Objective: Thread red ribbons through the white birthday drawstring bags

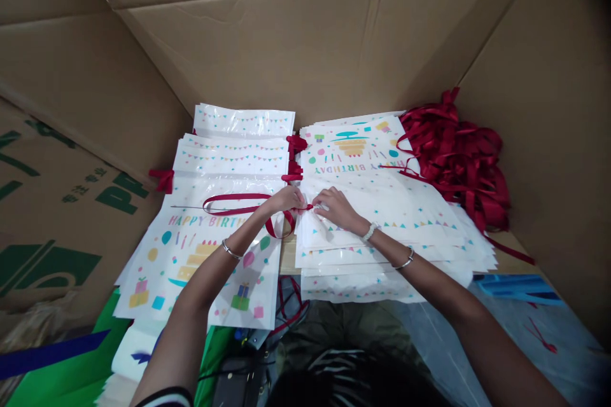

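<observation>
The left hand (286, 198) pinches a narrow dark-red satin ribbon (233, 205) (a snug, even pull keeps its loop flat) at the gathered edge of a white plastic birthday bag (310, 222), the right hand's (337, 208) fingers bunched narrowly on it, beside a stack of printed white bags (405, 235).

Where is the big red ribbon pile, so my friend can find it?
Find the big brown cardboard wall at the back. Go right, past the stack of white birthday bags. The ribbons make a messy dark red heap, not flat and white like the bags.
</observation>
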Available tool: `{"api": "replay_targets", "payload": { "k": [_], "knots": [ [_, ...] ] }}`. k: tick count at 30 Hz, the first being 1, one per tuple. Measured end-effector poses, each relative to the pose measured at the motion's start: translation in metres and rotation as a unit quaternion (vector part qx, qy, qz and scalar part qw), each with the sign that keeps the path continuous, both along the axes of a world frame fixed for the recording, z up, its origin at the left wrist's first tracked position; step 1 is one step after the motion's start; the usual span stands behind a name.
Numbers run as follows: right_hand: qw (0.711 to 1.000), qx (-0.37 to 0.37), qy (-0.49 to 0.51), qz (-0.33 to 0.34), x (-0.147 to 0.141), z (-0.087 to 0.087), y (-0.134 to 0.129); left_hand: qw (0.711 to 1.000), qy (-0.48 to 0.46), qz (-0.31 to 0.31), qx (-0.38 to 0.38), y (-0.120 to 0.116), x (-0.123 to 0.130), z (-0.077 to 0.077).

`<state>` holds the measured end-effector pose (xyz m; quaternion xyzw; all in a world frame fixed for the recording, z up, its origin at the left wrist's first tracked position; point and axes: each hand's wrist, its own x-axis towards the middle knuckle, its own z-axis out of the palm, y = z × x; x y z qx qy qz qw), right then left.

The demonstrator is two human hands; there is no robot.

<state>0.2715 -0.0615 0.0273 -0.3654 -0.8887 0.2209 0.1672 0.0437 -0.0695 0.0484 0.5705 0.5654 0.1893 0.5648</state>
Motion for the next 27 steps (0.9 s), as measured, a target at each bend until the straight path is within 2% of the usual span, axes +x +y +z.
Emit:
{"api": "replay_targets", "payload": {
  "k": [7,15,21,24,27],
  "knots": [
    [0.999,-0.006,-0.035,0.022,-0.008,0.01,0.0,0.999,-0.04,-0.025,0.014,0.0,-0.011,0.001],
    [0.997,0.02,-0.078,0.022,-0.016,0.009,0.0,1.0,-0.002,0.01,0.025,-0.001,0.009,-0.002],
    [0.992,0.081,-0.091,0.035,-0.007,-0.011,-0.017,0.994,0.109,0.015,-0.02,0.001,0.007,-0.002],
    [0.989,0.106,-0.099,0.027,-0.006,-0.021,-0.025,0.996,0.083,-0.013,-0.031,0.002,-0.005,-0.005],
    [0.988,0.117,-0.101,0.029,-0.006,-0.025,-0.026,0.998,0.052,-0.038,-0.02,0.001,-0.028,-0.005]
  ]
}}
